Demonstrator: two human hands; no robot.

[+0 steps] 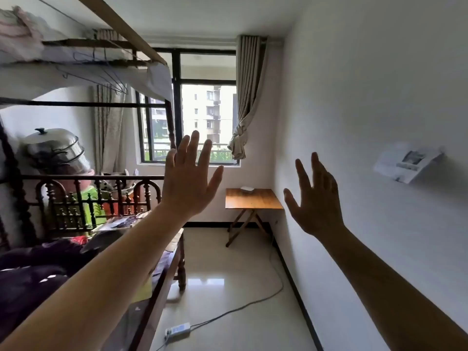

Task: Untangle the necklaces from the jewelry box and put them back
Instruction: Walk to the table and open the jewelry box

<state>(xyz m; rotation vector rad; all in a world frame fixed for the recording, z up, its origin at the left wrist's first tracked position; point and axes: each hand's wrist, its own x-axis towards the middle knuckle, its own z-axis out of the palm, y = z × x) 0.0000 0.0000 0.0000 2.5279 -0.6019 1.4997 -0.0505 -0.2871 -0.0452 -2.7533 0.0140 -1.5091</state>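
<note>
Both my arms are stretched out in front of me at chest height. My left hand (188, 179) has its back toward me, fingers spread, holding nothing. My right hand (315, 198) is also raised with fingers apart and empty. Far ahead, between the two hands, a small white box (247, 189) lies on a wooden folding table (253, 201) under the window; I cannot tell what it holds. No necklaces show anywhere.
A dark wooden bed (162, 282) piled with clothes fills the left side, with a bunk frame overhead. A white power strip (178, 330) and its cable lie on the tiled floor. A white wall runs along the right, with a paper (407, 163) stuck to it.
</note>
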